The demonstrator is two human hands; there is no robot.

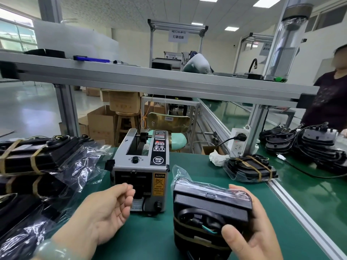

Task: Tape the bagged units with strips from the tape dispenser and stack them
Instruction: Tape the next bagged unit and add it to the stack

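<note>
L hand (109, 209) half-curled at tape dispenser (142, 167), R hand (250, 234) grips bagged unit (210, 204).

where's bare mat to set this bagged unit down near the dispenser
Bare green mat between the tape dispenser and the taped unit at right, and in front of the dispenser between the left hand and the right hand holding the bagged unit. Crowded at left by stacked taped units.

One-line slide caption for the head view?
Left hand at the tape dispenser outlet; right hand holds a bagged unit.
</note>
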